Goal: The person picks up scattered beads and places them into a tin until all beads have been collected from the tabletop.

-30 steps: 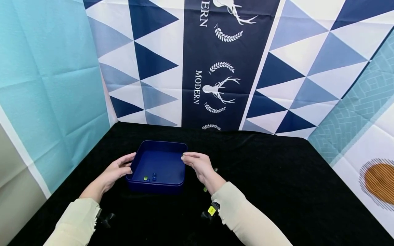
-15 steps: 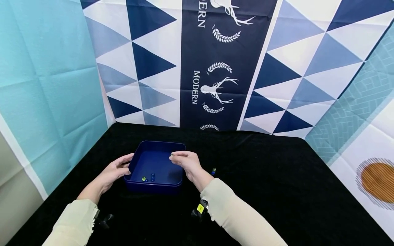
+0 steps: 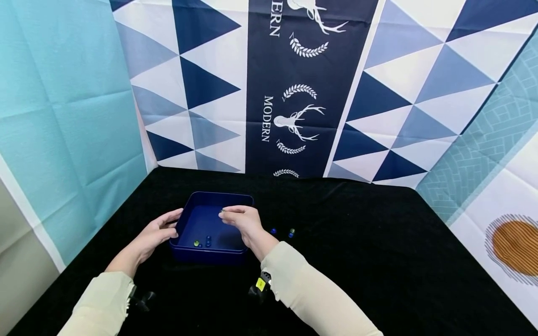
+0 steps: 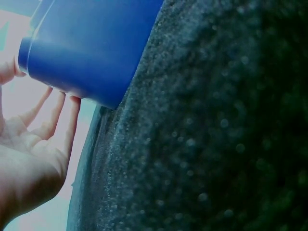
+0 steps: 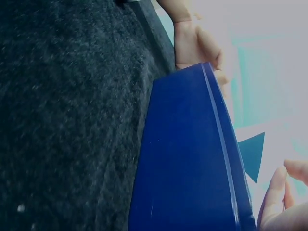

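A square dark blue box [image 3: 210,257] with no lid stands on the black cloth. In it lie a green marble [image 3: 196,243] and a few blue marbles [image 3: 208,239] near its front left corner. My left hand [image 3: 150,237] rests against the box's left side, fingertips on the outer wall and thumb at the rim, as the left wrist view shows. Over the box, my right hand [image 3: 244,224] pinches a small greenish marble [image 3: 222,211], mostly hidden between thumb and forefinger. In the right wrist view, that hand's fingertips [image 5: 279,178] meet beyond the box's rim.
Right of the box, a blue marble [image 3: 273,230] lies on the black cloth [image 3: 357,256]. Further right, a green marble [image 3: 292,230] lies close to another blue marble [image 3: 291,235]. Behind the table hangs a patterned curtain [image 3: 269,158].
My right hand has moved left from the box's right rim to over its inside, carrying the marble. This uncovers a blue marble on the cloth. My left hand stays at the box.
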A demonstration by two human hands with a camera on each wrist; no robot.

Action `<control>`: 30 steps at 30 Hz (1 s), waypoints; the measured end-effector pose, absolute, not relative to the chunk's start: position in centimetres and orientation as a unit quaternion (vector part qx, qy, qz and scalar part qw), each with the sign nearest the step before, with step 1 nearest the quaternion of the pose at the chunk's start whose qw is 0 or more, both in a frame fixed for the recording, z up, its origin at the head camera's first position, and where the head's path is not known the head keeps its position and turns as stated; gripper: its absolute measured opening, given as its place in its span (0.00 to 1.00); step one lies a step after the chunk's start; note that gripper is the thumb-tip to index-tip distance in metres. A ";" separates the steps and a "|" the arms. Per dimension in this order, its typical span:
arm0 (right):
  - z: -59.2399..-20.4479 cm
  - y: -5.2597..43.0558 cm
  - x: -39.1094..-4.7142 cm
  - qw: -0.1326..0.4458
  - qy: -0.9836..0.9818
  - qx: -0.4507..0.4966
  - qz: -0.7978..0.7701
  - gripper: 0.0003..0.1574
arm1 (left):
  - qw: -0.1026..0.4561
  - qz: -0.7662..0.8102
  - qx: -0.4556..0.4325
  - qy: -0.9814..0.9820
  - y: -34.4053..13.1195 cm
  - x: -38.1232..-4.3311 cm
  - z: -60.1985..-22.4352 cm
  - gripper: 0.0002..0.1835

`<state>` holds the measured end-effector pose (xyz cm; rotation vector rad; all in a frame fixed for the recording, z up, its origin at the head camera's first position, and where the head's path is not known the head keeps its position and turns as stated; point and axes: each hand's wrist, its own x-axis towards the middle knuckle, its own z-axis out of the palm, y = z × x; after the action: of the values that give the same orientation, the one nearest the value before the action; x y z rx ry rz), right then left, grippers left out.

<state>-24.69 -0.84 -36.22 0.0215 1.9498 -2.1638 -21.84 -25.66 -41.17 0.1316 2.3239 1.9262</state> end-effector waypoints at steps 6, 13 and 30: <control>-36.4 -1.6 -24.7 0.114 0.653 0.023 -0.749 0.16 | 0.065 0.636 0.044 0.767 -25.6 -21.8 -41.1 0.40; -36.4 -1.2 -24.5 0.109 0.654 0.009 -0.748 0.19 | 0.069 0.634 0.032 0.770 -25.6 -21.9 -41.0 0.40; -37.4 1.4 -23.3 0.092 0.627 -0.019 -0.773 0.18 | 0.068 0.638 0.034 0.766 -25.6 -21.8 -40.9 0.39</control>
<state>-23.29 1.39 -37.35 -0.0572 1.8625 -2.2971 -21.79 -25.58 -40.92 0.1017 2.3086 1.9214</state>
